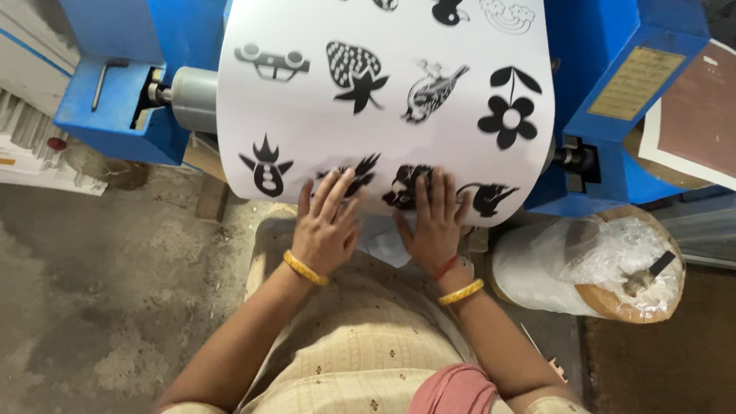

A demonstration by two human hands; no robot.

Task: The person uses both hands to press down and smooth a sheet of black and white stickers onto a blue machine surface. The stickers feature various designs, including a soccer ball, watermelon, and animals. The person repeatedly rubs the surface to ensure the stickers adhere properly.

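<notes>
So the white printed sheet [383, 100] with black shapes fills the top middle of the frame, hanging off a blue machine [613, 92]. Left hand [328, 230] and right hand [435, 226] press flat on its bottom edge, fingers spread, gripping nothing. Wrapped roll [590, 268] sits lower right.

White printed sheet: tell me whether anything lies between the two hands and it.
Nothing visible does. The left hand and the right hand both lie flat on the lower edge of the white printed sheet, fingers spread over the black figures. Only the bangles sit at the wrists.
</notes>
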